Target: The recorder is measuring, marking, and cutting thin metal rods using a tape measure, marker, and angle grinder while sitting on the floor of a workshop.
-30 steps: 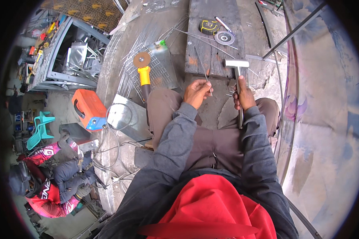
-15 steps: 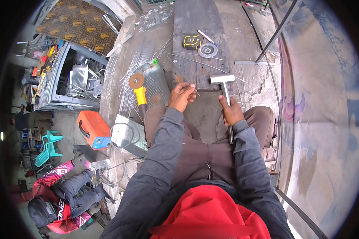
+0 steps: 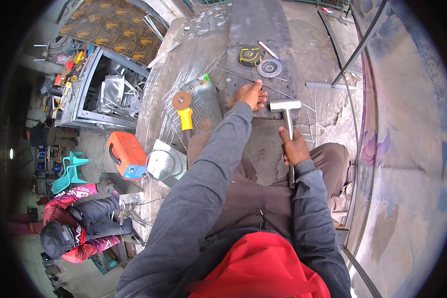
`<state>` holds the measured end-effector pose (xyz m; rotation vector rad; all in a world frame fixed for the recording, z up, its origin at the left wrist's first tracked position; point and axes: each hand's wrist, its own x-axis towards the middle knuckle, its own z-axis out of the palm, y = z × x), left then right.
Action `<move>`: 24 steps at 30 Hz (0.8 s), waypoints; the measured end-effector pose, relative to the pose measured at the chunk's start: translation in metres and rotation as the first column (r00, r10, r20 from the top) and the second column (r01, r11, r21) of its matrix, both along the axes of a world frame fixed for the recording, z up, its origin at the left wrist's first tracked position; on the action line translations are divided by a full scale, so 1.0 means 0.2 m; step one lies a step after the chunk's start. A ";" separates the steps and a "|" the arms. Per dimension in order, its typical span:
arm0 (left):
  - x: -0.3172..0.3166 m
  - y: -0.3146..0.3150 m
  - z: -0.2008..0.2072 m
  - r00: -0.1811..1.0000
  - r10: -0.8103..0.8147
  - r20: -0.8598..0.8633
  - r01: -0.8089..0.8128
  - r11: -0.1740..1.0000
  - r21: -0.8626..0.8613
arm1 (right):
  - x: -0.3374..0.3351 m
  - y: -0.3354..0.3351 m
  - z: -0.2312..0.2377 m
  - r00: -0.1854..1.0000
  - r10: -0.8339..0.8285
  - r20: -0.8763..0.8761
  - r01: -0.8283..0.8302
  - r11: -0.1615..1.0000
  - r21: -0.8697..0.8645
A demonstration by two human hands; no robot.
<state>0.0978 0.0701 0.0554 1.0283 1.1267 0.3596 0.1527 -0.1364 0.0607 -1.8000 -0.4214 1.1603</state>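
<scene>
My right hand (image 3: pixel 296 146) is closed round the handle of a metal hammer (image 3: pixel 286 106), its silvery head pointing away from me above my lap. Over the near end of a dark wooden board (image 3: pixel 257 30), my left hand (image 3: pixel 251 95) reaches out with fingers apart, and I see nothing held in it. Thin metal rods (image 3: pixel 283 93) lie on the board close to its fingertips. Farther along the board are a black and yellow tape measure (image 3: pixel 251 57), a grinding disc (image 3: pixel 269 68) and a white marker (image 3: pixel 267 50).
Left of my knee, a yellow angle grinder (image 3: pixel 185 119) with a brown disc rests by wire mesh and sheet metal (image 3: pixel 207 102). An orange machine (image 3: pixel 127 154) with cables stands farther left, near a co-worker (image 3: pixel 79 223) and a teal chair (image 3: pixel 70 171). A hanging sheet (image 3: pixel 397 149) borders the right.
My left hand has moved forward over the board, and its pinched fingers have spread. The hammer stays in my right hand. The whole view has shifted slightly.
</scene>
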 end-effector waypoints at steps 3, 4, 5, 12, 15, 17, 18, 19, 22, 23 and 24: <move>-0.03 0.03 -0.08 0.999 -0.019 -0.027 0.024 0.979 0.203 | 0.00 0.01 -0.01 1.000 -0.010 0.002 0.010 1.000 0.015; -0.05 0.04 -0.11 0.999 -0.012 -0.049 0.028 0.936 0.350 | 0.01 0.01 -0.01 1.000 -0.012 -0.002 0.012 1.000 0.013; -0.07 0.06 -0.16 0.998 -0.001 -0.068 0.034 0.871 0.490 | 0.01 0.01 -0.01 1.000 -0.007 -0.008 0.008 1.000 0.020; -0.13 -0.04 -0.20 0.981 0.150 -0.121 0.051 0.402 0.914 | 0.02 0.02 0.05 1.000 -0.024 -0.008 0.025 0.998 0.059; -0.15 -0.04 -0.22 0.967 0.207 -0.150 0.083 0.301 0.950 | 0.01 0.04 0.08 0.998 -0.021 -0.058 0.022 0.999 0.028; -0.15 -0.06 -0.19 0.970 0.204 -0.133 0.066 0.302 0.951 | 0.05 0.09 0.14 0.995 -0.031 -0.096 0.037 0.997 0.061; -0.15 -0.06 -0.17 0.972 0.193 -0.135 0.073 0.296 0.953 | 0.08 0.13 0.17 0.986 -0.071 -0.152 0.089 0.989 0.115; -0.15 -0.06 -0.17 0.971 0.207 -0.122 0.055 0.301 0.952 | 0.10 0.19 0.20 0.971 -0.107 -0.215 0.144 0.976 0.164; -0.15 -0.05 -0.18 0.957 0.261 -0.128 0.050 0.286 0.957 | 0.28 0.49 0.31 0.990 -0.126 -0.060 0.132 0.986 0.102; -0.14 -0.05 -0.18 0.958 0.264 -0.114 0.035 0.287 0.957 | 0.38 0.60 0.24 0.994 -0.112 0.001 0.111 0.986 0.124; -0.15 -0.05 -0.18 0.957 0.263 -0.118 0.044 0.271 0.962 | 0.44 0.72 0.23 0.991 -0.055 0.121 0.042 0.994 0.100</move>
